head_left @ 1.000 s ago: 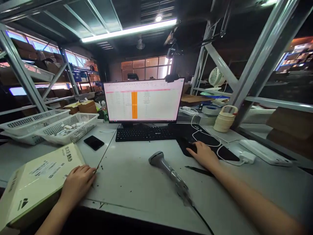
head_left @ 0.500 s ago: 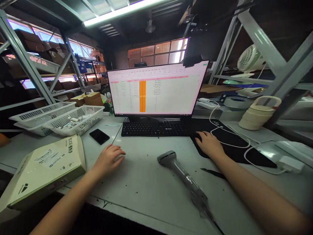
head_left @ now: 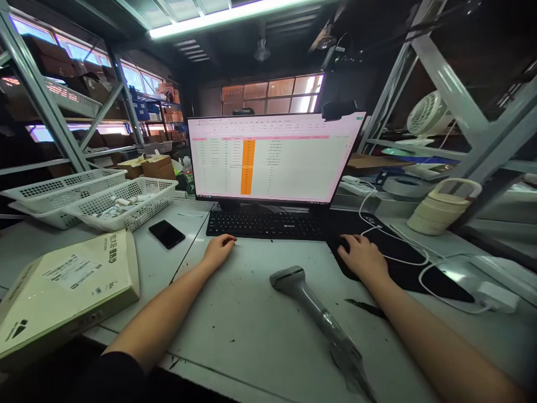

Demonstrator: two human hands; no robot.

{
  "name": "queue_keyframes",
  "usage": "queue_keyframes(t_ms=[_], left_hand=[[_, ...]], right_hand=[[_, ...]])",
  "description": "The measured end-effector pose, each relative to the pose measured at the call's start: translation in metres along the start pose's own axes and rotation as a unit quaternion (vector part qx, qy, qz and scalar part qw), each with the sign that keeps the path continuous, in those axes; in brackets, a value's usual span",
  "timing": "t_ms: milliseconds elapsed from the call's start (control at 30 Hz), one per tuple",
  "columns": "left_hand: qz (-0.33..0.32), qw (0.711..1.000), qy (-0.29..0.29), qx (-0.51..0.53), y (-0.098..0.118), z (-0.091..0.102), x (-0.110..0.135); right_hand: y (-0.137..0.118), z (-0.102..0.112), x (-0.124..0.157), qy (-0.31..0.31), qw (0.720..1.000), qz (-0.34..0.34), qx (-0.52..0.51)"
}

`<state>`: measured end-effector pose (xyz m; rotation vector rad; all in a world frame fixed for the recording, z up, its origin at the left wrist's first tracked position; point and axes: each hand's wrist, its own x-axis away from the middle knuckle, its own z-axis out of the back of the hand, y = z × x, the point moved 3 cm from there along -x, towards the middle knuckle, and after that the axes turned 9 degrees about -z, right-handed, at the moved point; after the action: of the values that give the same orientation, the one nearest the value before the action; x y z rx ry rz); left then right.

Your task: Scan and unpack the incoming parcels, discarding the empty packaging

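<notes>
My left hand [head_left: 218, 250] rests on the white desk just below the left end of the black keyboard [head_left: 265, 225], fingers curled loosely, holding nothing. My right hand [head_left: 363, 257] lies over a dark mouse [head_left: 343, 243] on the black mouse pad [head_left: 403, 263], fingers curved over it. A grey handheld barcode scanner [head_left: 312, 310] lies on the desk between my forearms. The monitor [head_left: 272, 159] behind the keyboard shows a spreadsheet with an orange column.
A flat cream box [head_left: 67, 285] lies at the desk's left front, a black phone [head_left: 166, 233] beside it. White mesh baskets [head_left: 121, 204] stand at back left. Tape rolls [head_left: 442, 210], white cables [head_left: 423, 263] and a small fan [head_left: 428, 115] are at right. Metal shelving frames both sides.
My left hand left the cream box and moved right and forward across the desk to the keyboard's near edge. My right hand stayed on the mouse. The view shifted closer to the monitor.
</notes>
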<state>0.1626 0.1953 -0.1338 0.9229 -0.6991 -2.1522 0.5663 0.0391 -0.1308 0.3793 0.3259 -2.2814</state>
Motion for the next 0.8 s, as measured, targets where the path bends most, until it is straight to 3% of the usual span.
queue_keyframes(t_ms=[367,800], left_hand=[[0.018,0.999,-0.029,0.002,-0.0021,-0.0006,0.0008],[-0.022,0.995,-0.056,-0.076,0.0057,0.0002,0.0035]], right_hand=[[0.0004,-0.0027,0.0026,0.026,1.0,0.009,-0.004],[0.0011,-0.002,0.001,0.012,1.0,-0.006,-0.026]])
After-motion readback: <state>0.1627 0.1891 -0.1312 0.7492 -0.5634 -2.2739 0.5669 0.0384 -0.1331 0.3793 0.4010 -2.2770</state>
